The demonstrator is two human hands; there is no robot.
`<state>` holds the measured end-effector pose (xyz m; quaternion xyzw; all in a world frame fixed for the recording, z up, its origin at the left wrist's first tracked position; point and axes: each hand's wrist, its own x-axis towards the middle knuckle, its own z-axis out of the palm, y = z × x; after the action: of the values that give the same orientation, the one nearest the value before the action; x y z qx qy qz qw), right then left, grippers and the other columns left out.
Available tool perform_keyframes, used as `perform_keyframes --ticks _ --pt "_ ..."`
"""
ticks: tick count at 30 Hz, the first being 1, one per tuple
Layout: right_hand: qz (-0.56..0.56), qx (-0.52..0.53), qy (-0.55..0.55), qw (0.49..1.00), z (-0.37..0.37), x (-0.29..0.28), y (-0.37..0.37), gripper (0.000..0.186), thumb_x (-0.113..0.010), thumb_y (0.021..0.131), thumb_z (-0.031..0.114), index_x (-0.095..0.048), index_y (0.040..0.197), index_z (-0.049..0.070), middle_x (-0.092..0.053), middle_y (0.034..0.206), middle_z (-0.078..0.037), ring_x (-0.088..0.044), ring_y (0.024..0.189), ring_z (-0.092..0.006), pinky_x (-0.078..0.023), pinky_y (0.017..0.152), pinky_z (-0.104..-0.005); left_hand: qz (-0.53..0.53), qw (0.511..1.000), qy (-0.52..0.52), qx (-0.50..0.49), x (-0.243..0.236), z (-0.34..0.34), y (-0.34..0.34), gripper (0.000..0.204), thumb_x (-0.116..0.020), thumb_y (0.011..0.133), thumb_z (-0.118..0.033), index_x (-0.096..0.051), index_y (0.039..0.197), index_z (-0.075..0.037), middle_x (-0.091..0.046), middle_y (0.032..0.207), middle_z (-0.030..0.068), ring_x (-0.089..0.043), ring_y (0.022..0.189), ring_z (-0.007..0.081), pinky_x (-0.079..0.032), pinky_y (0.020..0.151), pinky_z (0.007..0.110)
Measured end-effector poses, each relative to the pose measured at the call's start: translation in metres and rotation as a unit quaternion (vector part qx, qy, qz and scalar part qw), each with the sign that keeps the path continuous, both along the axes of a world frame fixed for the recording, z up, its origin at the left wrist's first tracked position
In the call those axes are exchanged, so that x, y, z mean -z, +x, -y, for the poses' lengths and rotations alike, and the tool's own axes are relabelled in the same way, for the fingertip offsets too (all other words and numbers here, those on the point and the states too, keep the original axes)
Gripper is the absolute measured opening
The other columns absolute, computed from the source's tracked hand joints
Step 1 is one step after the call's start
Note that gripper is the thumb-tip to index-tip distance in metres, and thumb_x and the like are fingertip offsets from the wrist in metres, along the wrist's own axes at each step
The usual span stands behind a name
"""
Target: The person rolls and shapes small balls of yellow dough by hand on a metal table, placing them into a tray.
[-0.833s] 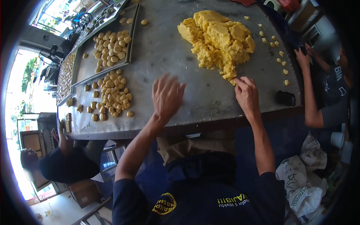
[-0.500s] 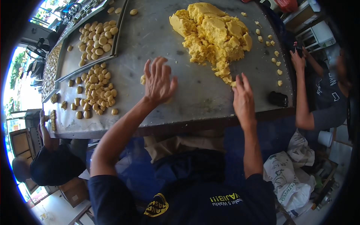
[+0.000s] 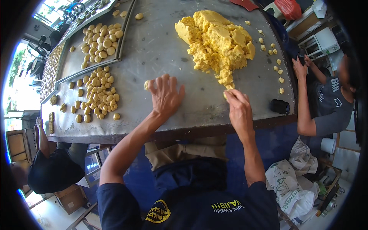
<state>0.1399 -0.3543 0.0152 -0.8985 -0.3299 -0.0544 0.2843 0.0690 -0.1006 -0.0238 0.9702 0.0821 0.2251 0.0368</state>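
Note:
A large crumbly heap of yellow paste (image 3: 218, 42) lies on the metal tabletop, narrowing to a tail toward me. At the tail's tip, my right hand (image 3: 240, 109) is closed, fingers pinched on a small piece of yellow paste (image 3: 225, 94). My left hand (image 3: 167, 96) is palm down low over the table, fingers stretched and somewhat apart. Just beyond its outer fingertip, on the left, is a small pale dough lump (image 3: 146, 85). Whatever lies under the left palm is hidden.
To the left sit a pile of dough balls (image 3: 100, 90) and a tray (image 3: 119, 46) of flatter rounds. Small yellow lumps (image 3: 276, 68) line the right side, above a black object (image 3: 280, 106). A person (image 3: 333, 96) sits at right, another (image 3: 53, 166) at left.
My right hand has moved left to the paste's tail, and its fingers have closed on a piece. My left hand has shifted slightly right and nearer to me, uncovering more of the pale lump.

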Motion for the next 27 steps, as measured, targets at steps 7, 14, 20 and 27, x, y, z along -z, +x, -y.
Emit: perform_keyframes --ticks 7,14,20,27 --pt "0.046 -0.104 -0.049 0.992 -0.039 0.012 -0.012 0.041 -0.06 0.082 -0.007 -0.068 0.122 0.002 -0.063 0.126 -0.011 -0.06 0.107 -0.0285 -0.054 0.093 -0.0366 -0.105 0.993 -0.038 -0.05 -0.008 0.027 -0.067 0.035 -0.063 0.092 -0.019 -0.058 0.123 -0.005 -0.055 0.117 0.0101 -0.05 0.114 0.027 -0.028 0.102 0.048" --pt "0.012 -0.15 -0.082 0.985 -0.002 0.009 -0.037 0.051 -0.06 0.083 -0.008 -0.058 0.134 -0.003 -0.056 0.133 -0.012 -0.056 0.108 -0.029 -0.052 0.096 -0.0379 -0.001 0.941 -0.332 -0.06 -0.015 0.019 -0.06 0.014 -0.06 0.096 -0.011 -0.054 0.106 -0.003 -0.063 0.102 0.0138 -0.06 0.098 0.0313 -0.043 0.09 0.043" --pt "-0.042 -0.088 0.024 0.995 -0.032 0.016 -0.051 0.053 -0.062 0.083 -0.008 -0.057 0.135 -0.004 -0.056 0.124 -0.018 -0.057 0.107 -0.0334 -0.051 0.094 -0.0402 0.048 0.821 -0.563 -0.08 -0.011 0.04 -0.052 0.026 -0.059 0.103 -0.017 -0.067 0.114 0.005 -0.075 0.101 0.0131 -0.071 0.088 0.0191 -0.056 0.079 0.032" --pt "-0.089 -0.033 0.15 0.984 -0.06 0.003 -0.052 0.046 -0.065 0.086 -0.004 -0.061 0.132 -0.001 -0.062 0.12 -0.018 -0.06 0.107 -0.0354 -0.051 0.094 -0.0418 0.072 0.669 -0.74 0.001 -0.017 0.081 -0.037 0.035 -0.052 0.107 -0.022 -0.066 0.119 0.008 -0.071 0.111 0.0117 -0.068 0.096 0.0155 -0.057 0.09 0.031"
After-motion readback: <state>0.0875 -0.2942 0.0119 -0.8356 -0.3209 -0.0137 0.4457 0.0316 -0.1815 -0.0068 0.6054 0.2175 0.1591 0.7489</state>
